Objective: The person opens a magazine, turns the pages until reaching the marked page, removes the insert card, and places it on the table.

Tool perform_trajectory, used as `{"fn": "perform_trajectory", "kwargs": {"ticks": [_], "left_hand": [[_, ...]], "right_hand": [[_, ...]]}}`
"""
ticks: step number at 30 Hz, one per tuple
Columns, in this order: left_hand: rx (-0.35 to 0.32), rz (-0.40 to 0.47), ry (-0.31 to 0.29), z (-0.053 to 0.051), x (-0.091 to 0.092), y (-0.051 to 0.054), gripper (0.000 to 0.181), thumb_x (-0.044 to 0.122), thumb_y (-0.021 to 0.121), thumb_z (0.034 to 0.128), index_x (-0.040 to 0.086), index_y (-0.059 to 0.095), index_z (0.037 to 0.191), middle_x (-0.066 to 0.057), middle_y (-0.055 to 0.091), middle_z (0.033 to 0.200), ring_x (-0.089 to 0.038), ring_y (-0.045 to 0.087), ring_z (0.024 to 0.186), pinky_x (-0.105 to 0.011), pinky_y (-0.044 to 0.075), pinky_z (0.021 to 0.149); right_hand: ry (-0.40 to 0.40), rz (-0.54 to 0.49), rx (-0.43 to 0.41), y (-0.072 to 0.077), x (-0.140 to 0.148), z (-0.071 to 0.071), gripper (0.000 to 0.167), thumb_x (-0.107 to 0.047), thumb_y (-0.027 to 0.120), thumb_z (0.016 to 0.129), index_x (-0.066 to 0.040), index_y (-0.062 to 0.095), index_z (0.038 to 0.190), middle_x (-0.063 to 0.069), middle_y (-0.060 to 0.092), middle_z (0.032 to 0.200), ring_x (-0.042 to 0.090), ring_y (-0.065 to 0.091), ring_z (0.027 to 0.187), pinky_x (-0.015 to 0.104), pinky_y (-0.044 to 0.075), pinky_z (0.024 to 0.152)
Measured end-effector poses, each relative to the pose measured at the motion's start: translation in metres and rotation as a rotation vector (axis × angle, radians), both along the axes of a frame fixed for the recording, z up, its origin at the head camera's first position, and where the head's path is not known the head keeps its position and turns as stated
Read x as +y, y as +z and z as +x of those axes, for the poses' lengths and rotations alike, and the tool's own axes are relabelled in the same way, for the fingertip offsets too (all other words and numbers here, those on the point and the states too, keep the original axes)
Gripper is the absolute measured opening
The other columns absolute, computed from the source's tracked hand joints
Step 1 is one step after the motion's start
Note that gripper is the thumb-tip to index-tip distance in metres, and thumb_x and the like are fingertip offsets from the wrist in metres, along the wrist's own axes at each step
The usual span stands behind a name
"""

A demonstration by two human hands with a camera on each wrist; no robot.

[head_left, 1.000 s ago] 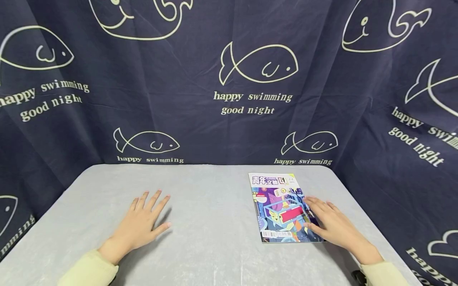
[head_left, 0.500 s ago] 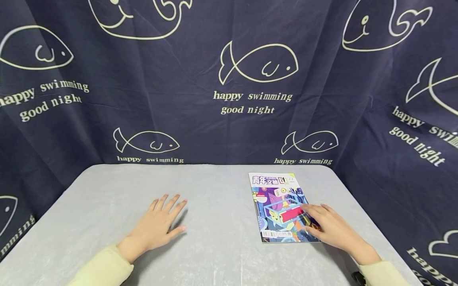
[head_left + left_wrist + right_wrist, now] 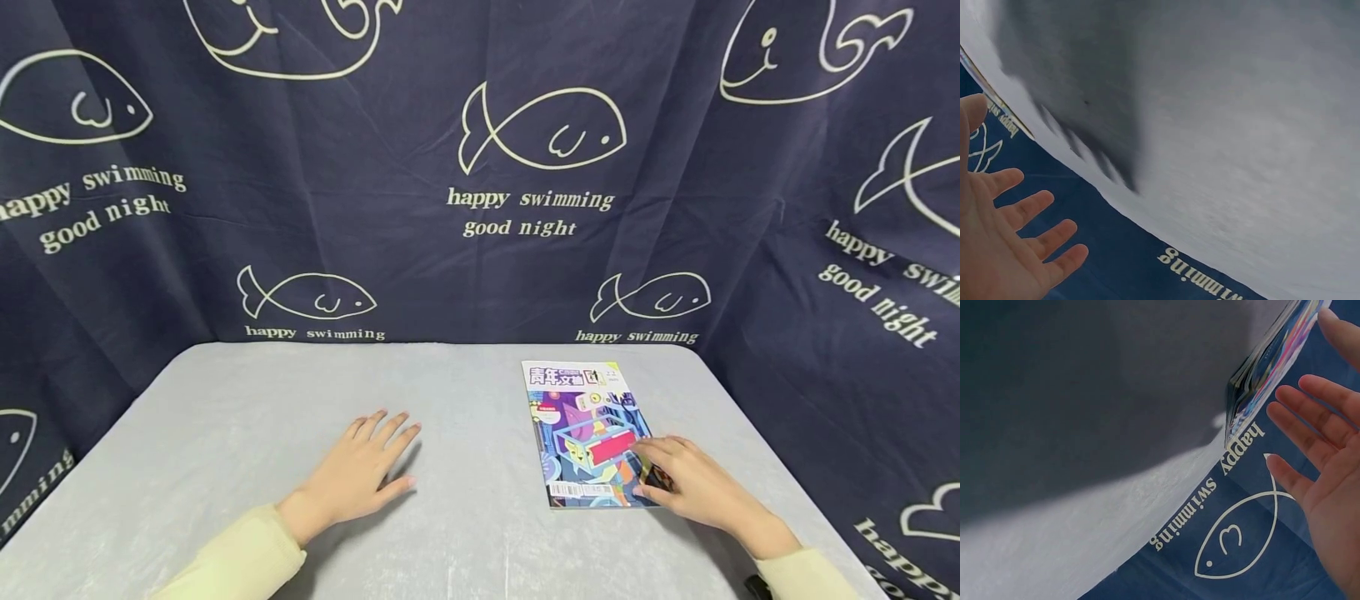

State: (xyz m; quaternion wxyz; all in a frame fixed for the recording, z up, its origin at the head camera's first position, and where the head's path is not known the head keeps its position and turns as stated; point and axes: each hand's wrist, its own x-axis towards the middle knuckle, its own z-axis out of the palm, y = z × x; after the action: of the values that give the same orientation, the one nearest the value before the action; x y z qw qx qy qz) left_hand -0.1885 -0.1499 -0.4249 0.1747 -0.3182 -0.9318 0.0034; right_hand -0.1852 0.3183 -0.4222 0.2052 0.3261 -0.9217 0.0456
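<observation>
A magazine [image 3: 577, 433] with a colourful purple and blue cover lies flat on the right half of the table. Over its lower right edge is my right hand [image 3: 697, 483], fingers loosely extended; in the right wrist view the hand [image 3: 1335, 450] appears apart from the magazine [image 3: 1266, 369], gripping nothing. My left hand [image 3: 360, 467] is above the table left of the magazine, fingers spread and holding nothing. The left wrist view shows that hand [image 3: 1010, 231] with its fingers apart and a sliver of the magazine [image 3: 997, 94] beyond.
A pale grey cloth covers the table [image 3: 465, 542], which has rounded far corners. Dark blue curtains [image 3: 420, 167] printed with fish and lettering hang behind it and along both sides.
My left hand has moved right across the table, towards the magazine. My right hand has shifted slightly down and inward at the magazine's right edge. The magazine stays in place.
</observation>
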Motion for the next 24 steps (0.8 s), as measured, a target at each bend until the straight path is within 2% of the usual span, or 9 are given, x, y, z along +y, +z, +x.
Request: {"fn": "perform_trajectory", "kwargs": {"ticks": [7,16,24], "left_hand": [[-0.003,0.012,-0.061,-0.004,0.013,0.000,0.063,0.051,0.052,0.0853,0.012,0.044,0.134,-0.011,0.047,0.133,-0.037,0.044,0.120,-0.050,0.034,0.098],[0.019,0.001,-0.114,-0.010,0.030,-0.001,0.060,0.051,0.051,0.0857,0.013,0.045,0.132,-0.009,0.049,0.131,-0.032,0.046,0.118,-0.047,0.035,0.097],[-0.026,-0.039,-0.131,-0.012,0.047,-0.001,0.058,0.052,0.048,0.0874,0.015,0.044,0.133,-0.007,0.048,0.132,-0.030,0.046,0.118,-0.045,0.036,0.098]], "right_hand": [[-0.019,0.006,-0.006,-0.001,0.004,0.002,0.054,-0.036,0.080,0.061,-0.007,0.065,0.104,0.002,0.065,0.102,0.023,0.059,0.096,0.038,0.038,0.085],[-0.001,0.005,-0.019,-0.002,0.009,0.002,0.060,-0.042,0.081,0.057,-0.008,0.065,0.104,0.004,0.065,0.103,0.024,0.060,0.095,0.038,0.039,0.085],[0.047,0.015,-0.003,-0.001,0.012,0.000,0.060,-0.041,0.082,0.053,-0.007,0.066,0.099,0.002,0.065,0.100,0.023,0.060,0.093,0.039,0.042,0.082]]}}
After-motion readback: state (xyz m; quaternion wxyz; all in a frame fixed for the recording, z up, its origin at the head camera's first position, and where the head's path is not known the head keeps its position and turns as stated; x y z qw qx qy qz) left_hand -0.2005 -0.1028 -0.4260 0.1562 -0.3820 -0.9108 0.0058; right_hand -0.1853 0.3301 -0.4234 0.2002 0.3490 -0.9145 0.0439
